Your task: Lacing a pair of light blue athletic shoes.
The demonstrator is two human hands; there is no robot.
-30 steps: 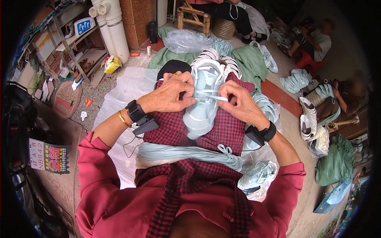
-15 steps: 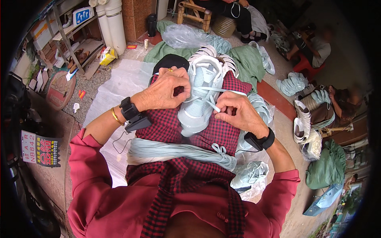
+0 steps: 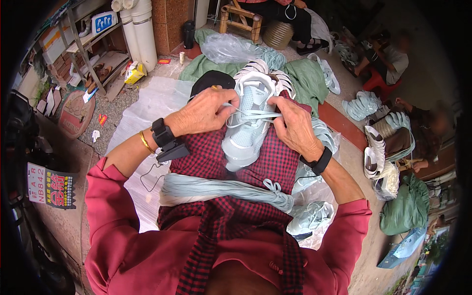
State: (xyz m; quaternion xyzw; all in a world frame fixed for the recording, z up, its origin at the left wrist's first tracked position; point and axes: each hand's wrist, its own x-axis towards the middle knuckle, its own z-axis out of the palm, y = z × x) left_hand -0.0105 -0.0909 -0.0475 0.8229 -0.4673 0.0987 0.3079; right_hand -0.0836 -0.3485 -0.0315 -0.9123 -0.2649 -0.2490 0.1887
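A pale blue and white sneaker [image 3: 241, 145] lies on my lap over a red-and-black checked apron [image 3: 196, 160], its toe toward me. Pale shoelaces [image 3: 255, 117] cross its tongue in loose strands. At the sneaker's left side, my left hand [image 3: 209, 110] pinches a lace between thumb and fingers. My right hand [image 3: 296, 127] is curled against the opposite side, with lace strands running in between its thumb and forefinger; the fingertips are partly hidden. Across my lap, nearer me, rests a tied bundle of pale blue laces [image 3: 226, 191].
More shoes [image 3: 253, 66] and a black cap-like thing [image 3: 212, 81] sit beyond the sneaker. Plastic sheeting [image 3: 132, 128] covers ground at the left. Stacked light blue shoes [image 3: 363, 104] and green sacks [image 3: 404, 206] stand at the right. Other people sit farther off.
My right hand has moved up and away from me along the sneaker's side. The lace end it held lower down no longer shows there, and strands now lie across the tongue.
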